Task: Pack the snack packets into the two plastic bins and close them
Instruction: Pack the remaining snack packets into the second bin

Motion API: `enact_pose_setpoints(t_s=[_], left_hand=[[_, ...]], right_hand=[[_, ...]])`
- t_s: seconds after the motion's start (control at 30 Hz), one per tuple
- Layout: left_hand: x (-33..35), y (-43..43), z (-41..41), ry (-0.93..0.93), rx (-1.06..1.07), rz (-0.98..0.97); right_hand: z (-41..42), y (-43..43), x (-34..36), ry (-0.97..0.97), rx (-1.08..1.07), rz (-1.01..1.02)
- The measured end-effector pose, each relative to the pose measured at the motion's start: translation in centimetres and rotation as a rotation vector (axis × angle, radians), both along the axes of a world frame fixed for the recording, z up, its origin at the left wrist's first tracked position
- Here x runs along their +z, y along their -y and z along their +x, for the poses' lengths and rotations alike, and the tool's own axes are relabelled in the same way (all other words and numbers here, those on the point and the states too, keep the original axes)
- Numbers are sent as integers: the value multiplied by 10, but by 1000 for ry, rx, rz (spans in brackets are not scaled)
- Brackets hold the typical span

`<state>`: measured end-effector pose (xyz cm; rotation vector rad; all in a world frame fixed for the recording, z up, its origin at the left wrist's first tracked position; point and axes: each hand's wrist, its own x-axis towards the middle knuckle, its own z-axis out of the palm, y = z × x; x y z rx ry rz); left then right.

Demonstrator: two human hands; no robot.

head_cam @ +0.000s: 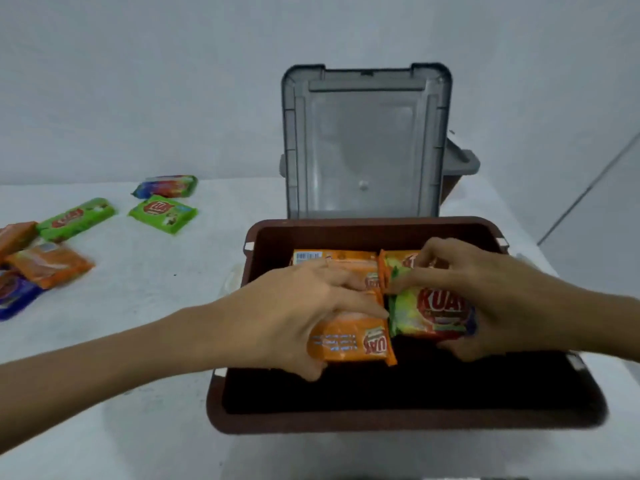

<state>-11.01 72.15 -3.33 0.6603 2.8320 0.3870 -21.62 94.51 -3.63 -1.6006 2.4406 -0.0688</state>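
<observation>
While both hands reach into an open brown bin [408,426] on a white table [156,393], the left hand [287,317] grips an orange snack packet [349,337] and the right hand [485,292] pinches a green packet [429,313] by its edges. Both glossy wrappers carry a red logo and lie flat, side by side and touching, long axes running left to right. Two more orange packets [332,259] sit behind them inside the bin. Its clear grey lid [363,140] stands upright at the far rim. Loose green [162,213], orange [52,265] and purple packets lie well apart to the left.
</observation>
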Motion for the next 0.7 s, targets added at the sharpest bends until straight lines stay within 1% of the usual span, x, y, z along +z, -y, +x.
enact_pose_setpoints(t_s=[0.07,0.13,0.2,0.3,0.33,0.43,0.5,0.53,0.57,0.6,0.67,0.7], left_hand=[[-8,-8,-7,15,-41,-57],[-17,-15,-16,16,-65,-119],[-26,-18,-22,29,-81,-216],[-39,-17,-21,-94,-162,-276],[-46,-16,-19,-116,-170,-294],[-65,-15,-16,-186,-169,-274],[-67,-17,-18,-238,-143,-240],[-64,-17,-21,-256,-128,-229],[-61,-17,-24,-251,-124,-229],[-58,-19,-25,-202,-124,-250],[-55,-23,-27,-51,-114,-346],[-58,-24,-27,7,-104,-408]], right_hand=[[7,-4,-9,-21,63,65],[10,-4,-16,5,47,162],[12,-1,-23,-48,108,181],[10,-1,-40,-198,123,179],[10,1,-46,-191,117,186],[13,11,-53,-192,144,275],[10,13,-57,-219,147,221],[8,13,-58,-211,123,251],[8,14,-54,-175,113,280],[8,15,-52,-163,108,281],[12,19,-48,-184,148,374],[11,17,-52,-230,178,409]])
